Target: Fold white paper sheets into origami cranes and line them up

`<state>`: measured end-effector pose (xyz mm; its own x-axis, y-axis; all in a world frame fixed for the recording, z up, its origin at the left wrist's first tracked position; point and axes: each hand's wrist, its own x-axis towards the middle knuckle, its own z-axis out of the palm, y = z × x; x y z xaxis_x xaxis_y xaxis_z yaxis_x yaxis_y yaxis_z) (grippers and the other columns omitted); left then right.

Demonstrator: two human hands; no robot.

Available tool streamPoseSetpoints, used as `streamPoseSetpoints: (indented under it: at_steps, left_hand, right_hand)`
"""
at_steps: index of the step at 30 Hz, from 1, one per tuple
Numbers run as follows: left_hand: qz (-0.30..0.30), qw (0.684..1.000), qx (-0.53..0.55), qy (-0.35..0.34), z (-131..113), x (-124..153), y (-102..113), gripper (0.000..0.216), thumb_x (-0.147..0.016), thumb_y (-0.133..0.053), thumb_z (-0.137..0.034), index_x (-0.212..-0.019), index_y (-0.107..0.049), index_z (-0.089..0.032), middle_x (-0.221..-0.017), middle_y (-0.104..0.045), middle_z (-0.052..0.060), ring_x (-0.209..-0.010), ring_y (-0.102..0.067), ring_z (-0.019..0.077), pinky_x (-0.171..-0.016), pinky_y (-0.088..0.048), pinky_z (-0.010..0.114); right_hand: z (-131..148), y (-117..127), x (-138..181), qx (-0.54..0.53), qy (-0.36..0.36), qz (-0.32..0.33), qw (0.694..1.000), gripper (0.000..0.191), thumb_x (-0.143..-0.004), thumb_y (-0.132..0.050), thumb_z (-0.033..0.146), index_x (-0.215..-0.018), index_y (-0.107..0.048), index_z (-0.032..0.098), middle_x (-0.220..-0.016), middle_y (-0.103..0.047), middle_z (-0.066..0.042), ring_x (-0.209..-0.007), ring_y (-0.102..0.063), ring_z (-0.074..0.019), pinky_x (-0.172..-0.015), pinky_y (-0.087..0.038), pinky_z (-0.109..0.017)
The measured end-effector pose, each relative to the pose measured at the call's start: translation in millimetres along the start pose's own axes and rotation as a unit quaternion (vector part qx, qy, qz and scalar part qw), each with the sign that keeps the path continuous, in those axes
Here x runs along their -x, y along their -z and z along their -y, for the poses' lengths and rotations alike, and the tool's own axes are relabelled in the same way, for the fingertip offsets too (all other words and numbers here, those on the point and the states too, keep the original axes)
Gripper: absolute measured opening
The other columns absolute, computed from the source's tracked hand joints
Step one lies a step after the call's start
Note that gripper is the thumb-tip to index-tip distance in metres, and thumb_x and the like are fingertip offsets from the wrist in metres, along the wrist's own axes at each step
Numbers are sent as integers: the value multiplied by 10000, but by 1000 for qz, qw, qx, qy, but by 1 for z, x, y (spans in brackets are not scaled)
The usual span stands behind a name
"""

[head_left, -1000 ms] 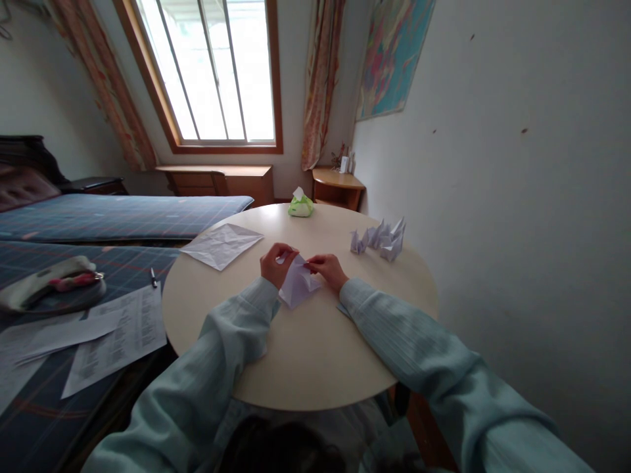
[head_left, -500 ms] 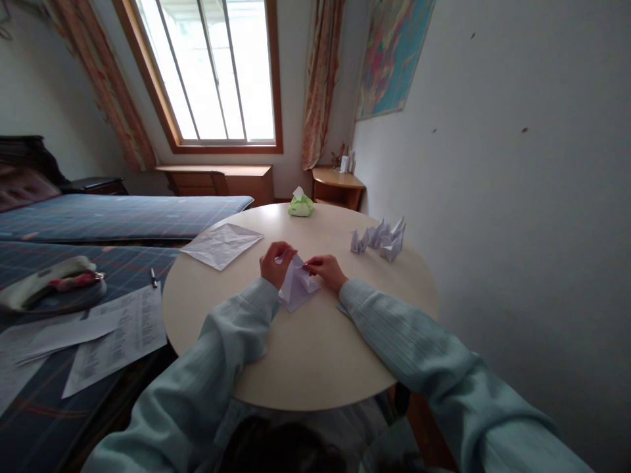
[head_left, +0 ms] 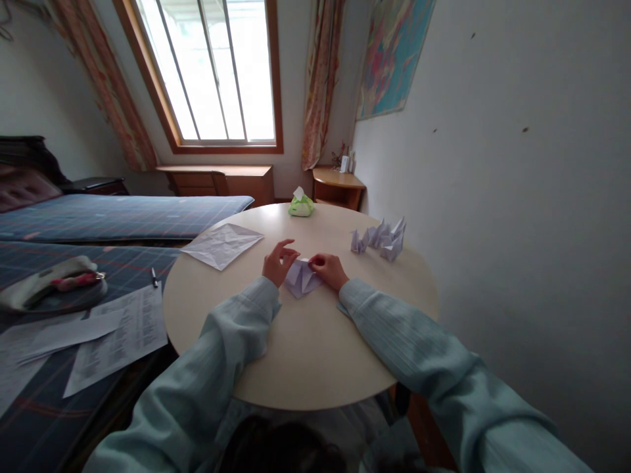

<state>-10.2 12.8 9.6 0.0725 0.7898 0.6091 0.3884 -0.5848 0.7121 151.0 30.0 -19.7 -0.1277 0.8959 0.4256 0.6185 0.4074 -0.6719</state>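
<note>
A partly folded sheet of white paper (head_left: 302, 282) lies between my hands at the middle of the round table (head_left: 315, 355). My left hand (head_left: 279, 264) is at its upper left corner, fingers bent, their tips touching the paper's edge with one finger lifted above. On the opposite side my right hand (head_left: 329, 270) pinches the upper right edge between thumb and finger. Creased flaps stand out on the near part of the sheet. Some of the paper's far edge is hidden behind my fingers.
A flat creased paper sheet (head_left: 223, 246) lies at the table's left. Several folded paper figures (head_left: 379, 236) stand at the right. A green tissue pack (head_left: 300, 205) sits at the back. Beds with printed sheets (head_left: 121, 338) and a pen (head_left: 154, 278) are left; a wall (head_left: 517, 217) is right.
The folded paper's shape has changed: its raised top is lower and its near point has moved away from me. The fingers of my left hand have shifted, one now lifted.
</note>
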Motion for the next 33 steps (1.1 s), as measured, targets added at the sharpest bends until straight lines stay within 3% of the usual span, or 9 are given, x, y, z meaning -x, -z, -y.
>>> streamPoseSetpoints:
  at_steps: [4, 8, 11, 16, 19, 22, 27, 33]
  left_hand:
    - [116, 992, -48, 14, 16, 0, -2, 319, -672, -555, -267, -976, -505, -181, -765, -652, 21, -690, -599, 121, -660, -464, 237]
    - [197, 971, -135, -9, 30, 0, -2, 373, -617, -597, -288, -974, -540, -200, -886, -638, 24, -804, -581, 156, -730, -442, 265]
    - [205, 955, -214, 15, 34, -1, 1, 268, -648, -559, -275, -904, -601, -210, -888, -641, 20, -806, -575, 169, -737, -425, 260]
    - [218, 940, -258, 46, 32, -4, 6, 262, -748, -430, -358, -824, -638, -218, -756, -657, 15, -695, -577, 154, -616, -414, 227]
    - [202, 941, -269, 43, 29, -3, 6, 279, -750, -421, -401, -790, -622, -211, -733, -649, 16, -674, -572, 148, -587, -402, 217]
    - [182, 942, -277, 54, 29, -2, 5, 251, -726, -468, -396, -890, -569, -235, -772, -640, 9, -701, -572, 147, -600, -402, 217]
    - [178, 943, -267, 91, 35, 0, 3, 325, -702, -518, -319, -1014, -472, -240, -829, -616, 5, -717, -566, 135, -633, -413, 222]
    - [177, 925, -331, 51, 30, -1, 4, 182, -672, -537, -315, -791, -519, -179, -823, -586, 51, -811, -533, 178, -703, -399, 256]
  right_hand:
    - [-5, 0, -1, 107, 36, 14, 994, 147, -644, -514, 169, -752, -614, 160, -647, -575, -13, -606, -508, -112, -610, -394, -216]
    - [-7, -2, -4, 123, 56, -23, 991, 288, -636, -508, 118, -916, -576, 141, -888, -552, -71, -761, -505, -133, -718, -397, -235]
    - [-6, -3, -4, 131, 112, -2, 985, 299, -664, -483, 89, -932, -577, 182, -966, -548, -56, -873, -482, -147, -786, -366, -252]
    - [1, -3, 0, 149, 137, 88, 975, 146, -742, -484, 232, -733, -614, 167, -792, -603, -43, -748, -509, -127, -687, -355, -215]
    - [5, -1, 0, 162, 97, 79, 979, 229, -769, -451, 305, -679, -604, 161, -711, -605, -39, -658, -506, -115, -599, -327, -201]
    - [6, 1, -2, 167, 26, 53, 984, 264, -781, -423, 325, -663, -594, 161, -653, -607, -35, -586, -495, -114, -537, -293, -206]
    - [-1, 2, -6, 121, -51, -1, 991, 214, -779, -406, 284, -735, -578, 165, -734, -622, -35, -631, -513, -116, -541, -299, -197]
    - [-5, 2, -6, 87, -54, -17, 995, 181, -759, -415, 250, -737, -571, 160, -727, -613, -29, -644, -515, -112, -561, -313, -194]
